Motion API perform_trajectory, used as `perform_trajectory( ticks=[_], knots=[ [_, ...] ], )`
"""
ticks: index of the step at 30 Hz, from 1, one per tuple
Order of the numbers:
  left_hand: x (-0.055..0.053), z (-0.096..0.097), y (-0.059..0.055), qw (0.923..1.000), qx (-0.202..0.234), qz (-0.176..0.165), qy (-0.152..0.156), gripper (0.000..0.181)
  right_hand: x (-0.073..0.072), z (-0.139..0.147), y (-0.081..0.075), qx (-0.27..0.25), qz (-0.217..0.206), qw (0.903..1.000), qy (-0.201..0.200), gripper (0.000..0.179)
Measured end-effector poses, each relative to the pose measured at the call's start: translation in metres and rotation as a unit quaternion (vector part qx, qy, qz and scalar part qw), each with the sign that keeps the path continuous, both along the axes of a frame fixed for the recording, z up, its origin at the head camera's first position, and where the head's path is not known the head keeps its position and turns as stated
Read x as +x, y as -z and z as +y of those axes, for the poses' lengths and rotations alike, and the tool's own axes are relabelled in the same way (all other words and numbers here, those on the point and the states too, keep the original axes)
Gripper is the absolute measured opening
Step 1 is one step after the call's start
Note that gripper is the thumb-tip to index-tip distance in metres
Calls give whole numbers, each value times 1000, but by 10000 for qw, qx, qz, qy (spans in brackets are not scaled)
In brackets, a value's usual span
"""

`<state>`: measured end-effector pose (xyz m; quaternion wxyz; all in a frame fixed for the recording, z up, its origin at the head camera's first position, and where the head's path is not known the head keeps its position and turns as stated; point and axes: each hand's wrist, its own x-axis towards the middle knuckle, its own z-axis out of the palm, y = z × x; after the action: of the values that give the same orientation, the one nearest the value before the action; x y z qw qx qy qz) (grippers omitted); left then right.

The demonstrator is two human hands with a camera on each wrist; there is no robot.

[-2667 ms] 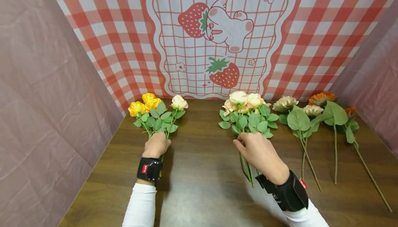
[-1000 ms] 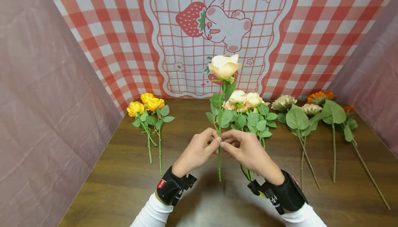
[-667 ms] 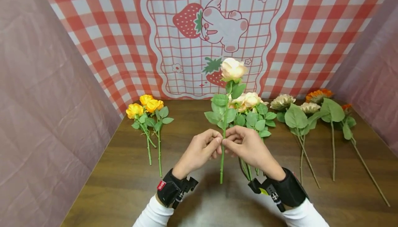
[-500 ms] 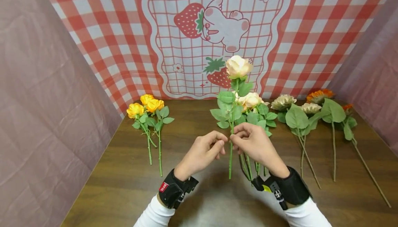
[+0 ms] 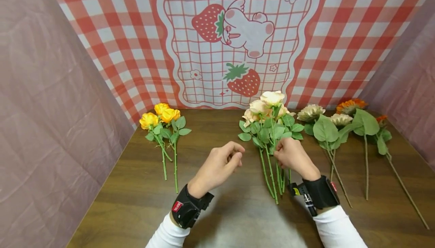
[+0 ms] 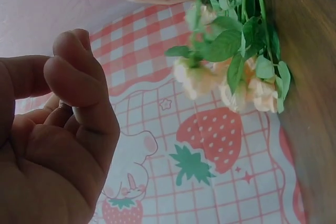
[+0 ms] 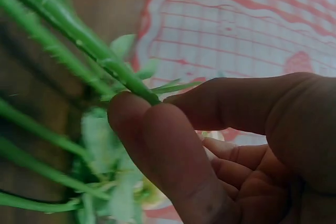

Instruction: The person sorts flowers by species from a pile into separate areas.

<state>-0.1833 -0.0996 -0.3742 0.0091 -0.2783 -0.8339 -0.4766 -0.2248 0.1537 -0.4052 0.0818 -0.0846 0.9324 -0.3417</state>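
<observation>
My right hand [image 5: 295, 158] pinches the green stem of a cream rose [image 5: 272, 98] between thumb and fingers. In the right wrist view the stem [image 7: 89, 40] slants down to the fingertips. That rose overlaps a bunch of peach-cream roses [image 5: 257, 107] lying at the back of the table, their leaves and stems spread around the hand. To the left, my left hand [image 5: 217, 167] hovers over the table, fingers loosely bent and holding nothing. The left wrist view shows the gap between its thumb and fingers, with the rose bunch [image 6: 231, 85] off to one side.
Yellow-orange roses [image 5: 148, 120] lie at the back left of the brown table [image 5: 231, 217]. At the right lie long-stemmed pale flowers [image 5: 310, 113] and orange flowers [image 5: 351, 107] with broad leaves. A red-checked strawberry cloth [image 5: 210, 21] hangs behind, with pinkish drapes [image 5: 61, 100] at both sides.
The left hand took a cream rose from the yellow group and passed it to the right hand, then let go. The right hand has lowered it rightward onto the peach-cream bunch.
</observation>
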Motion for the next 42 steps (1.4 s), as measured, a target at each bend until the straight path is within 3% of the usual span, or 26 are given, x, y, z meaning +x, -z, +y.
perform_trajectory(
  ticks=[5,15,18,20,23,26,30,33,36,42],
  knots=[
    [0,-1,0,9996,-214,192,16,16,-4,0,13,127,-149,9998,-17,45],
    [-1,-3,-1,9983,-511,289,-31,16,-4,3,15,267,-322,9991,68,43],
    [-5,-7,-1,9961,-801,352,-134,15,-4,5,13,329,-322,9988,151,41],
    [-9,-15,0,9908,-1245,425,-321,14,-4,7,12,360,-322,9986,209,40],
    [-20,-40,6,9711,-2176,363,-908,10,-3,9,9,433,-296,9983,236,39],
    [-33,-73,17,9366,-3011,59,-1791,10,-1,9,4,587,-215,9977,269,35],
    [-45,-113,31,8910,-3483,-743,-2815,20,3,4,-7,887,105,9952,391,23],
    [-48,-130,38,8681,-3644,-1350,-3089,23,5,0,-15,1037,355,9928,481,19],
    [-50,-134,45,8587,-3772,-1682,-3034,21,8,-4,-20,1067,489,9918,507,23],
    [-52,-126,55,8595,-3743,-1749,-3008,24,17,-12,-29,994,791,9910,423,22]
  ],
)
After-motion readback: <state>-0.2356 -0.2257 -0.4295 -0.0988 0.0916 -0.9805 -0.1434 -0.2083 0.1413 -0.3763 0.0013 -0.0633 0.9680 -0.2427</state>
